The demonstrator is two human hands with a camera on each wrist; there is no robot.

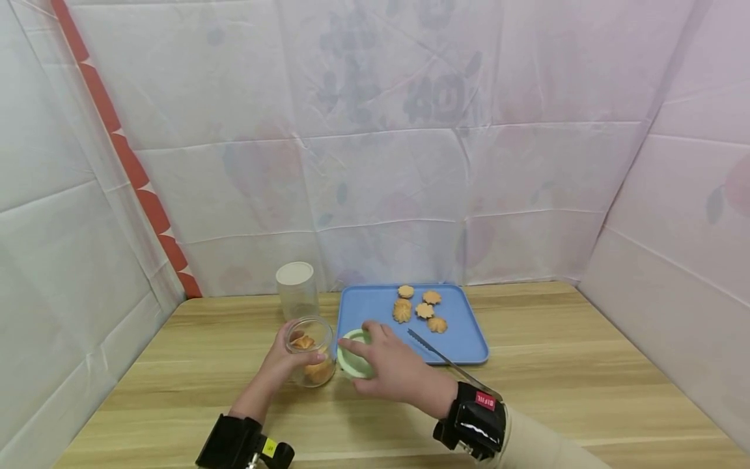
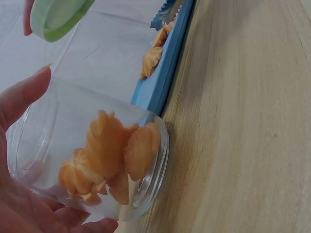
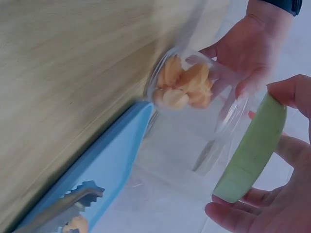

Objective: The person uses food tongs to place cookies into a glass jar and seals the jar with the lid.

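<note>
A lid held beside an open jar of cookies

Fingers of the right hand (image 1: pixel 394 370) grip a green lid (image 1: pixel 353 355) just beside the glass jar (image 1: pixel 311 352), which the left hand (image 1: pixel 284 362) clasps upright on the wooden surface (image 1: pixel 586 365), near a blue tray (image 1: pixel 463 339) of cookies (image 1: pixel 420 307).
</note>
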